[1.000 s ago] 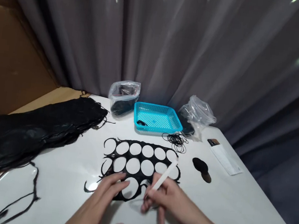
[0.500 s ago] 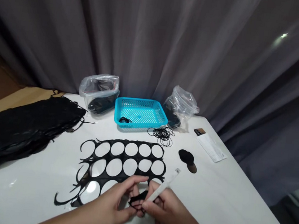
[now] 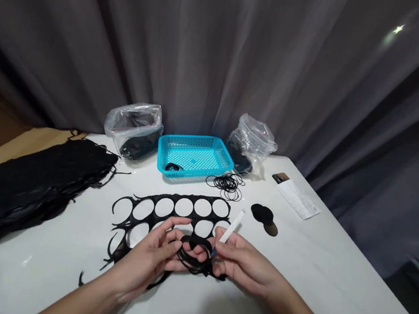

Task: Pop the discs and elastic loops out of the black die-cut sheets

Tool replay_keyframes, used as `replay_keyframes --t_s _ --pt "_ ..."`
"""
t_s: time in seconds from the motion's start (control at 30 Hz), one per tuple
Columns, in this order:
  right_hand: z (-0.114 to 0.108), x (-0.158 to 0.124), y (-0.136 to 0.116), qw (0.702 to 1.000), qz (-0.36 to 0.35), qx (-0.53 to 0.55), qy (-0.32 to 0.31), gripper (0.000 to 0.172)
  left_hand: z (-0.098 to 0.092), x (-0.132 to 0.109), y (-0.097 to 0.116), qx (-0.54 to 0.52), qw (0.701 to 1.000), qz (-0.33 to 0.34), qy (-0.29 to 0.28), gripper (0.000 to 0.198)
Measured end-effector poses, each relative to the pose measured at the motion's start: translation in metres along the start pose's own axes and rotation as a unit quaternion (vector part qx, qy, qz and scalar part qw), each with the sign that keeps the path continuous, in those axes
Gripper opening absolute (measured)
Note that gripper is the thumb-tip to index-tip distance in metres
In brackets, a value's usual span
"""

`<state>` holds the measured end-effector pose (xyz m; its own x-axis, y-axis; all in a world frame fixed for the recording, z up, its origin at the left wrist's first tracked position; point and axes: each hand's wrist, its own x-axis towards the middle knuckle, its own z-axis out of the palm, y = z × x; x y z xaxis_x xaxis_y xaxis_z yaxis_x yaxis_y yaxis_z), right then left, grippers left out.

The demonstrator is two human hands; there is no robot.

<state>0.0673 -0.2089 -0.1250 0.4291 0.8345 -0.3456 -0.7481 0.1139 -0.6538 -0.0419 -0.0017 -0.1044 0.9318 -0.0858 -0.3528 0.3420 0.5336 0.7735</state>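
Note:
A black rubber sheet (image 3: pixel 172 208) full of round cut-outs lies on the white table (image 3: pixel 313 271). My left hand (image 3: pixel 151 257) pinches a thin black ring (image 3: pixel 191 256) just above the sheet's near edge. My right hand (image 3: pixel 242 263) grips a white stick-like tool (image 3: pixel 231 227) and also touches the ring from the right. Both hands meet over the sheet's near right corner. A loose pile of thin black rings (image 3: pixel 227 184) lies beyond the sheet, in front of a blue basket (image 3: pixel 193 156).
Two clear plastic bags (image 3: pixel 136 130) (image 3: pixel 251 142) flank the basket. A stack of black sheets (image 3: pixel 26 185) covers the table's left side. Two dark discs (image 3: pixel 265 219) and a white paper packet (image 3: pixel 296 197) lie to the right. A grey curtain hangs behind.
The ring has come up off the sheet and now hangs between both hands. My hands rose slightly and the view shifted right.

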Motion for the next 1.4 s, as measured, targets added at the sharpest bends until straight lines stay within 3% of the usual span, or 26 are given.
replay_keyframes --t_s 0.37,0.73,1.23,1.4 --pt "0.015 -0.007 -0.010 0.999 -0.006 -0.009 -0.037 0.028 -0.006 -0.008 0.021 -0.025 0.999 -0.028 -0.022 0.036" --pt "0.016 -0.010 -0.006 0.998 -0.009 -0.005 -0.064 0.018 -0.011 -0.008 0.020 -0.020 0.998 -0.020 -0.059 0.045" --pt "0.016 -0.012 -0.005 0.998 -0.014 -0.022 -0.060 0.023 -0.010 -0.010 0.022 -0.018 0.997 -0.021 -0.077 0.044" --pt "0.019 -0.013 -0.006 0.998 -0.008 -0.026 -0.049 0.028 -0.012 -0.010 0.018 -0.015 0.995 -0.023 -0.094 0.054"
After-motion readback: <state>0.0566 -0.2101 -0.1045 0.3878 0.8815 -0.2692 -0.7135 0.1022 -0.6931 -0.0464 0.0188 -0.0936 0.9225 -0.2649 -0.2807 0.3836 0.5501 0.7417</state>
